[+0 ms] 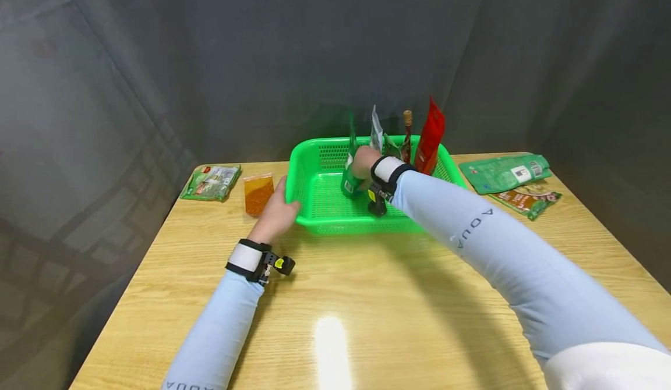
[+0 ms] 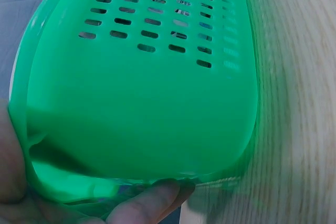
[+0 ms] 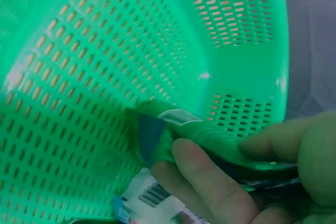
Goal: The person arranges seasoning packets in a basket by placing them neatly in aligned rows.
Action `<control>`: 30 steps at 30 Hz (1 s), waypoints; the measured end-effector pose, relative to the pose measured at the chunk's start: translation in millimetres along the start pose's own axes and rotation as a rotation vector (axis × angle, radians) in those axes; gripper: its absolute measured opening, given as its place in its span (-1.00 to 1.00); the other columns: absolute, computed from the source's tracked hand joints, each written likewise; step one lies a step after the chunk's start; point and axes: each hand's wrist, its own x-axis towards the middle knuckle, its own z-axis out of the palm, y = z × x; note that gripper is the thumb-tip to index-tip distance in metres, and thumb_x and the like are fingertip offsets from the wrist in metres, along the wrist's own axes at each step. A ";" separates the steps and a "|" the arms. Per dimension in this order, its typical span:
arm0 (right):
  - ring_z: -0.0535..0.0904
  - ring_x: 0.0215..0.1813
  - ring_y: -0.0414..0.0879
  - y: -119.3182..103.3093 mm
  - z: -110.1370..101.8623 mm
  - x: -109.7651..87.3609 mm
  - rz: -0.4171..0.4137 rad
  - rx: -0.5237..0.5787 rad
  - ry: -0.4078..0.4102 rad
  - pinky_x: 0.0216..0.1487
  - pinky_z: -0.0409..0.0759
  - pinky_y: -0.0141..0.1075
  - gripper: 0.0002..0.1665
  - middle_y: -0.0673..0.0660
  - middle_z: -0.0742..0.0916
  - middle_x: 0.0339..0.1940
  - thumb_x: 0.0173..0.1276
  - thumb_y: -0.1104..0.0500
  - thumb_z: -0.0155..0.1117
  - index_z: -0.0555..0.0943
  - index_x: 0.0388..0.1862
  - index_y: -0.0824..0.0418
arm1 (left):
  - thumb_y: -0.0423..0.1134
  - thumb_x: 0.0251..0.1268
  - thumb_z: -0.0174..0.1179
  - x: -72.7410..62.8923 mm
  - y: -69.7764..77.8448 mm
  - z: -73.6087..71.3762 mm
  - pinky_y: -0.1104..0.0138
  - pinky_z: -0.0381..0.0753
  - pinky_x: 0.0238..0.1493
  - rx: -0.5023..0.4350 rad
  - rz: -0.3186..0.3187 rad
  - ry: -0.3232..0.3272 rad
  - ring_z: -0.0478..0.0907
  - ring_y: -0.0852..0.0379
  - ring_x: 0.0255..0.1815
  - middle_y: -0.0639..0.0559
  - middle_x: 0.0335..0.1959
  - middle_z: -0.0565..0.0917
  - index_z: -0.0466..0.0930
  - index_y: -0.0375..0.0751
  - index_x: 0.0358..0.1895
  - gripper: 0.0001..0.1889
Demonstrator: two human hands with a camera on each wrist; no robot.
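A green plastic basket [image 1: 320, 227] with perforated sides stands toward the back of the wooden table. My left hand [image 1: 275, 212] grips its left end; the left wrist view shows fingers [image 2: 147, 203] against the basket wall. Inside the basket, my right hand [image 1: 364, 162] pinches a green packet [image 1: 348, 185] that stands upright. The right wrist view shows the packet between thumb and fingers [image 3: 210, 177], its lower part near the basket floor. Beside it are a white packet [image 1: 376, 129] with a barcode, a slim corked bottle [image 1: 408, 127] and a red packet [image 1: 431, 137].
Left of the basket lie a green-and-clear packet [image 1: 211, 181] and a pouch of orange-red contents [image 1: 258, 194]. A large green pouch [image 1: 503, 172] overlaps a brown-and-green packet [image 1: 528, 198] on the right. A dark curtain [image 1: 335, 52] hangs behind the table.
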 end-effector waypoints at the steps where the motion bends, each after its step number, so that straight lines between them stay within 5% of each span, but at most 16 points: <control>1: 0.56 -0.02 0.06 0.2 1.0 1.0 -0.004 0.003 -0.020 0.13 0.55 -0.16 -0.44 0.33 0.66 -0.02 0.11 0.20 0.55 0.59 -0.01 0.52 | -0.41 0.43 -0.07 0.1 -0.6 -0.5 -0.05 0.12 0.43 0.002 -0.002 0.001 0.12 -0.18 0.48 -0.31 0.53 0.10 -0.26 -0.19 0.61 -0.22; 7: 0.55 -0.04 0.05 1.1 6.4 3.5 0.006 -0.002 -0.077 0.04 0.58 -0.21 -0.47 0.28 0.61 -0.01 0.16 0.18 0.55 0.57 0.01 0.43 | -0.43 0.44 -0.08 1.2 -3.1 1.3 -0.06 0.23 0.38 -0.032 0.002 0.001 0.27 -0.16 0.37 -0.32 0.45 0.25 -0.19 -0.16 0.61 -0.25; 10: 0.62 -0.06 0.09 0.6 7.8 1.6 0.035 0.009 -0.048 -0.03 0.63 -0.21 -0.50 0.30 0.62 0.01 0.20 0.22 0.50 0.56 0.04 0.44 | -0.42 0.45 -0.09 1.6 -3.1 3.1 -0.06 0.22 0.39 -0.029 -0.005 -0.004 0.26 -0.16 0.39 -0.31 0.47 0.22 -0.21 -0.16 0.61 -0.25; 15: 0.64 0.01 0.15 2.4 9.0 0.0 0.095 0.011 0.038 0.03 0.61 -0.12 -0.62 0.35 0.62 0.07 0.41 0.19 0.15 0.56 0.05 0.46 | -0.41 0.44 -0.08 3.3 -1.5 6.0 -0.05 0.19 0.40 0.001 0.002 -0.009 0.21 -0.17 0.43 -0.32 0.49 0.18 -0.23 -0.18 0.61 -0.24; 20: 0.54 0.01 0.14 9.9 8.8 2.4 0.098 -0.010 0.085 -0.03 0.55 -0.12 -0.60 0.34 0.62 0.08 0.37 0.16 0.12 0.56 0.03 0.45 | -0.42 0.43 -0.09 7.1 -0.9 9.0 -0.04 0.23 0.38 -0.004 0.024 -0.018 0.25 -0.17 0.39 -0.33 0.47 0.22 -0.21 -0.19 0.61 -0.25; 30: 0.74 -0.33 0.05 15.1 5.8 -11.5 0.063 0.158 0.018 -0.18 0.68 -0.22 -0.67 0.32 0.74 -0.26 0.37 0.18 0.19 0.62 -0.14 0.48 | -0.43 0.43 -0.09 8.9 -1.0 10.7 -0.04 0.22 0.38 -0.020 0.021 -0.029 0.25 -0.16 0.39 -0.31 0.48 0.20 -0.22 -0.17 0.61 -0.24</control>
